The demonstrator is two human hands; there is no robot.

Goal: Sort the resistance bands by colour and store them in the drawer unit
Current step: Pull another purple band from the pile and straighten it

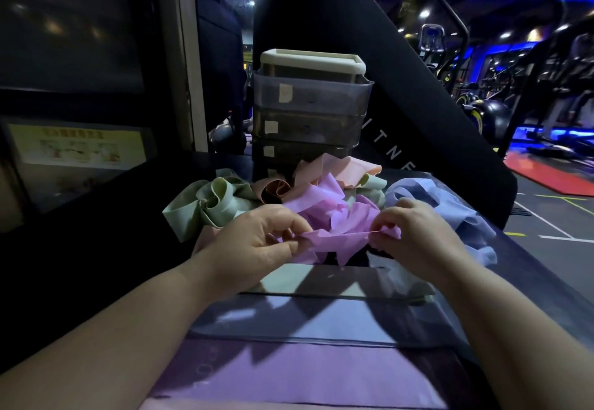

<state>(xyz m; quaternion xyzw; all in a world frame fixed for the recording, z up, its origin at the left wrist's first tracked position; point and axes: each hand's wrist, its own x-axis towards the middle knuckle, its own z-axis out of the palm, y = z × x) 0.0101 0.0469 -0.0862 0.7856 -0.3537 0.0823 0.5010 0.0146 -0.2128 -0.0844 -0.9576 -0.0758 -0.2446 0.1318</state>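
Both hands are working the purple band (334, 216) — the left hand (257, 242) is pinching one end, the right hand (414, 236) pinching the other, pulling an edge taut just above the tabletop (321, 281). It is sitting amid green (205, 204), peach (337, 168) and blue bands (450, 204) — the drawer unit (310, 107) is standing right behind.

The drawer unit (308, 113) stands at the table (337, 284)'s far edge, the heap of bands (321, 191) touching its front; at the heap's near side one band (334, 240) spans between left hand (257, 242) and right hand (414, 236)
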